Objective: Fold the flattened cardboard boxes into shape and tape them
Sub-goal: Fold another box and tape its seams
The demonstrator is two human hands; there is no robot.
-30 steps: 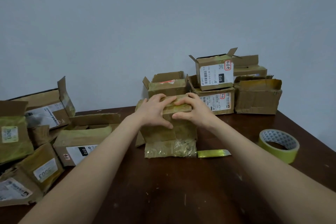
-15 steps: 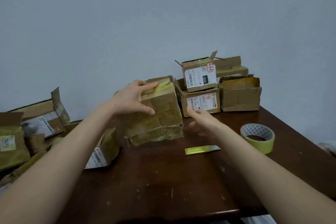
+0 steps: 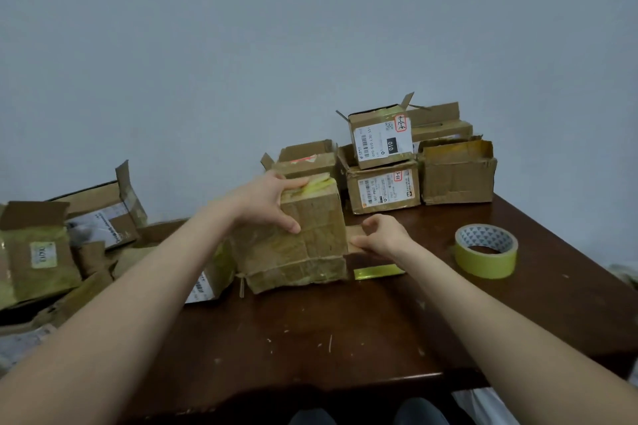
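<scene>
A worn brown cardboard box (image 3: 303,245) with yellow tape on its seams stands tilted on the dark wooden table (image 3: 345,338), in the middle. My left hand (image 3: 266,200) grips its top left corner, fingers over the top and thumb on the front face. My right hand (image 3: 381,236) is at the box's right side, with curled fingers and thumb pinching a small side flap (image 3: 353,238). A cut strip of yellow tape (image 3: 378,271) lies on the table just below that hand. The roll of yellow tape (image 3: 486,250) sits to the right.
Several folded boxes (image 3: 383,162) are stacked against the wall at the back right. Flattened and half-open boxes (image 3: 38,252) are piled on the left. The table's front edge (image 3: 310,386) is near me, its right edge beyond the tape roll.
Both hands were on the box top; my left hand then lifted and tilted the box leftward. My right hand came off, dropped to the box's right side and took the flap.
</scene>
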